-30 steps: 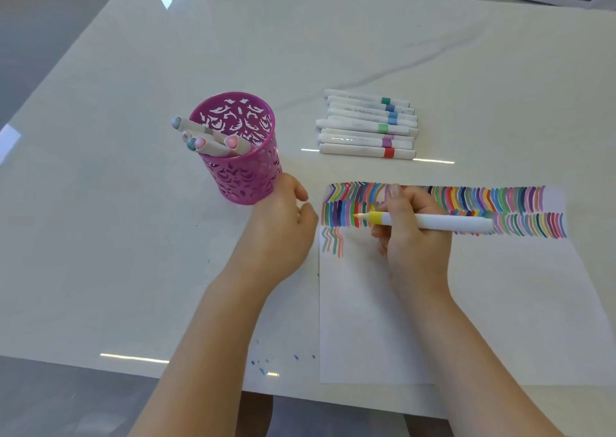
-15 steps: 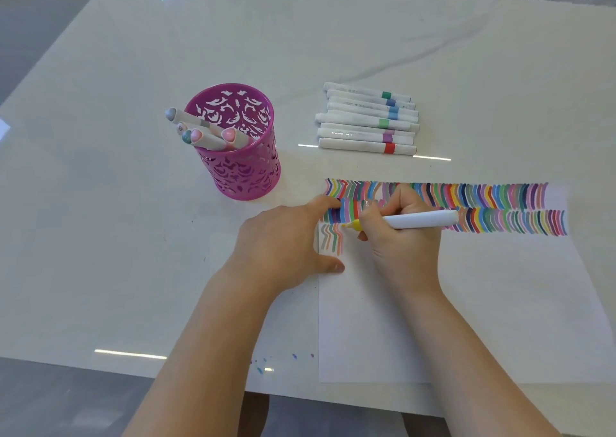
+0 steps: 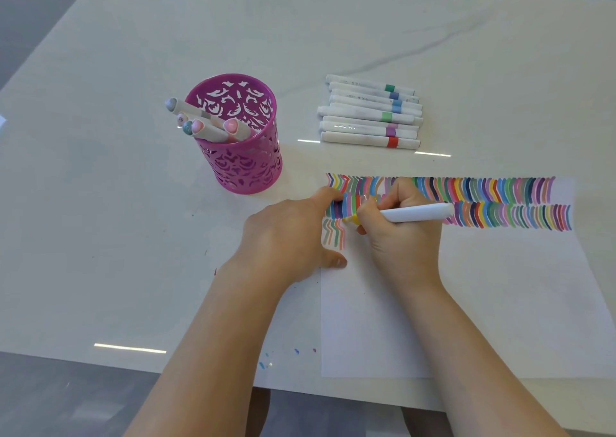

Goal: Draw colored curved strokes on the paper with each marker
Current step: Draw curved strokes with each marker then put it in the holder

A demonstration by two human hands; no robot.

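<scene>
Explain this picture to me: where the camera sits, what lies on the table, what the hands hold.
No machine here: a person works with bare hands, filmed by a camera on their own head, looking down. On the white table lies a paper with rows of coloured strokes across its top. The left hand rests on the paper's left edge. The right hand grips a white marker, yellow at the tip end, at the short third row. Farther back stand a pink cup holding markers and a row of markers lying side by side.
</scene>
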